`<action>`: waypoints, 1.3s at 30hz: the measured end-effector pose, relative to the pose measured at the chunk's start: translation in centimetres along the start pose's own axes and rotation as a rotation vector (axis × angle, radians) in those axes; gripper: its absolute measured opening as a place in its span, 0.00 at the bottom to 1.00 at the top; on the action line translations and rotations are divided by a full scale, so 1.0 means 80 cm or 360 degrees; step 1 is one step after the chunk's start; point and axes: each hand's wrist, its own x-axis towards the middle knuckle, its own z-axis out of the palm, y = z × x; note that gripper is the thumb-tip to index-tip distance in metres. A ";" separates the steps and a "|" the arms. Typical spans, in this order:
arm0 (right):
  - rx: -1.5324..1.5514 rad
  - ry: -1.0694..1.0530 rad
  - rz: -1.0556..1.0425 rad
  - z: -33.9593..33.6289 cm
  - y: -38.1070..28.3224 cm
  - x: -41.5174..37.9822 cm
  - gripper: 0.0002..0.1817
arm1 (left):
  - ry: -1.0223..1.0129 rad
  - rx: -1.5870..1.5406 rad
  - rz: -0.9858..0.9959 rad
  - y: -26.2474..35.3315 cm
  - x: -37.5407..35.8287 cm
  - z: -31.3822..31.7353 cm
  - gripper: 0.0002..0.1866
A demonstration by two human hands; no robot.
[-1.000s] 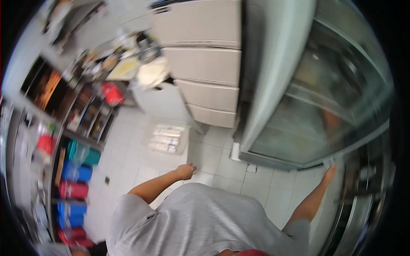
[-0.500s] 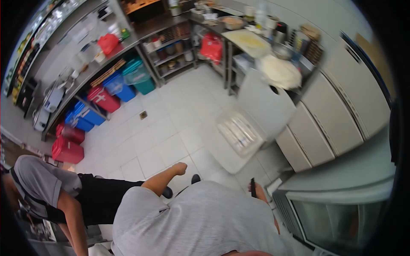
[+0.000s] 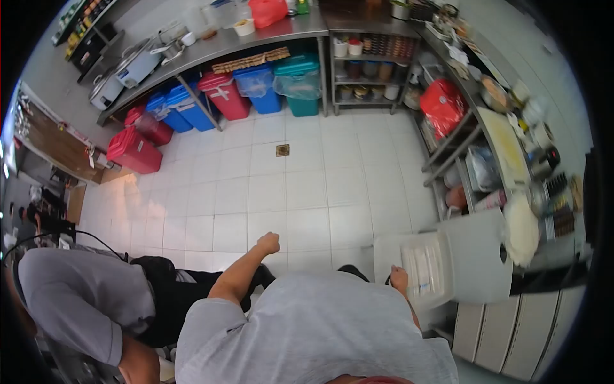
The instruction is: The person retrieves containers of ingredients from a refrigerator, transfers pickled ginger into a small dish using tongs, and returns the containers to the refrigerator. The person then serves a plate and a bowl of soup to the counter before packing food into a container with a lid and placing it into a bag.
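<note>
The view has swung from the glass-doored cooler to the tiled floor — left hand fisted, empty; right hand, fingers unclear, beside the clear lidded bin.

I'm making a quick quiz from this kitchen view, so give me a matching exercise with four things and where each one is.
Things:
1. left hand
2. right hand
3. teal bin
4. red bag

Places:
A. under the steel counter at the back
B. beside the clear lidded tray
C. closed in a fist over the tiled floor
D. on the side shelving to the right

Pairs: 1-C, 2-B, 3-A, 4-D
</note>
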 end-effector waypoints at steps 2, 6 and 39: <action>-0.0074 0.0013 -0.0222 -0.024 -0.106 0.011 0.16 | -0.0075 -0.0025 -0.0007 -0.001 0.032 -0.006 0.15; 0.0238 -0.0524 -0.0180 0.015 -0.134 0.125 0.15 | -0.0002 -0.0175 0.0054 0.013 0.098 -0.023 0.18; -0.0164 -0.1013 -0.0949 0.076 -0.976 0.734 0.13 | 0.1760 -0.1649 -0.0122 -0.299 0.814 -0.937 0.22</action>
